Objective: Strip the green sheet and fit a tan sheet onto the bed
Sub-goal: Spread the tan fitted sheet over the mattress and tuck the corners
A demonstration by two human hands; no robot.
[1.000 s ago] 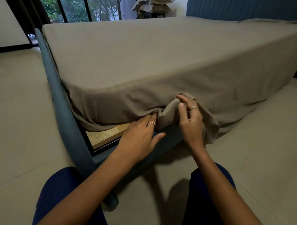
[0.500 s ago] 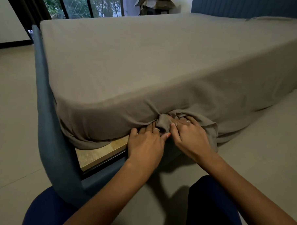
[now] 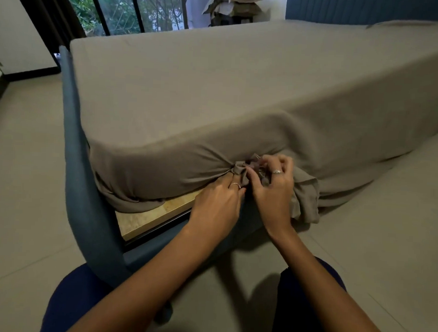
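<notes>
I judge the fitting step nearly done: my left hand (image 3: 217, 203) and right hand (image 3: 272, 190), close together, pinch the tan sheet (image 3: 216, 95) bunched at the mattress's near corner; next, tuck that bunch under.

A glass door (image 3: 134, 9) backed by foliage stood beyond a pale tiled floor (image 3: 24, 182), with a heap of folded bedding (image 3: 235, 4) beside a blue padded headboard (image 3: 370, 9).

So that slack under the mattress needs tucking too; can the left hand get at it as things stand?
Probably yes: the left hand sits right beside the loose fold, with nothing between them, though it is now holding the knot.
</notes>
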